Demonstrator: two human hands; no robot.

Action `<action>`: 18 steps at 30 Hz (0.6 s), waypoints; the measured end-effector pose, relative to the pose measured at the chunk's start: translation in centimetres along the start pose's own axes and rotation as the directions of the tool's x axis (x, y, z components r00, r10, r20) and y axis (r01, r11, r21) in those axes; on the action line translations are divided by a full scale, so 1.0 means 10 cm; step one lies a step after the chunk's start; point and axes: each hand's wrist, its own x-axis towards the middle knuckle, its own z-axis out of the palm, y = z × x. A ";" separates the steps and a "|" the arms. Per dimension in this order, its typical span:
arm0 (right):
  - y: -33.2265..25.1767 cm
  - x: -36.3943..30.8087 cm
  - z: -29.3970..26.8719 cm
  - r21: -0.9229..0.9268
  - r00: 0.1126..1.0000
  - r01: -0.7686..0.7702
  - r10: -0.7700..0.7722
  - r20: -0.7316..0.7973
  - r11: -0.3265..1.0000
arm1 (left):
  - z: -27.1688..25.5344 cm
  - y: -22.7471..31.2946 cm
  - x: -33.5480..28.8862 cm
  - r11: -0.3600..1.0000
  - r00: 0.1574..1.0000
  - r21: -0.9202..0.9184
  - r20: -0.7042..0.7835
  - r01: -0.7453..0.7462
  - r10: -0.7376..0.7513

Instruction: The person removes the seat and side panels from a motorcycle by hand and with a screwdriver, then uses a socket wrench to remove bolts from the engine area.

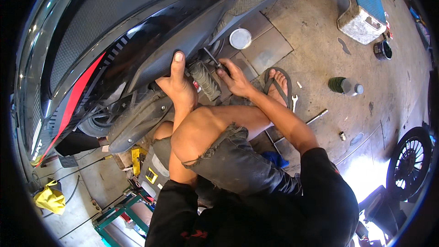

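Note:
A black scooter with a red stripe fills the upper left. My left hand grips the lower edge of its dark side panel, thumb pressed on the outer face and fingers hidden beneath. In my right hand is a screwdriver, its slim metal shaft pointing up and left under the panel. Where the tip rests is too dark to tell. Between my hands sits a ribbed, dusty cylindrical part of the scooter.
A round white-topped tub stands beyond my right hand. Near my sandalled foot lie a spanner and a long metal bar tool. Farther right are a blue-topped stool, a bottle and a wheel. A yellow cloth lies lower left.

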 end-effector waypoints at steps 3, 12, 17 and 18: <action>0.02 0.05 0.06 0.036 0.998 -0.022 0.020 0.051 0.999 | 0.08 0.00 -0.03 1.000 1.000 0.000 -0.007 -0.007 0.007; -0.35 -0.28 -0.13 0.110 0.990 -0.087 0.074 0.121 0.990 | 0.02 -0.05 -0.01 0.998 0.998 -0.064 -0.058 -0.004 0.000; -0.28 -0.19 -0.10 -0.048 1.000 0.005 -0.005 0.002 0.999 | 0.18 -0.01 -0.06 0.988 0.999 -0.156 -0.028 0.017 -0.022; -0.21 -0.12 -0.04 0.015 0.999 0.005 -0.006 0.040 1.000 | 0.18 -0.03 -0.07 0.998 0.997 -0.053 -0.069 -0.033 0.029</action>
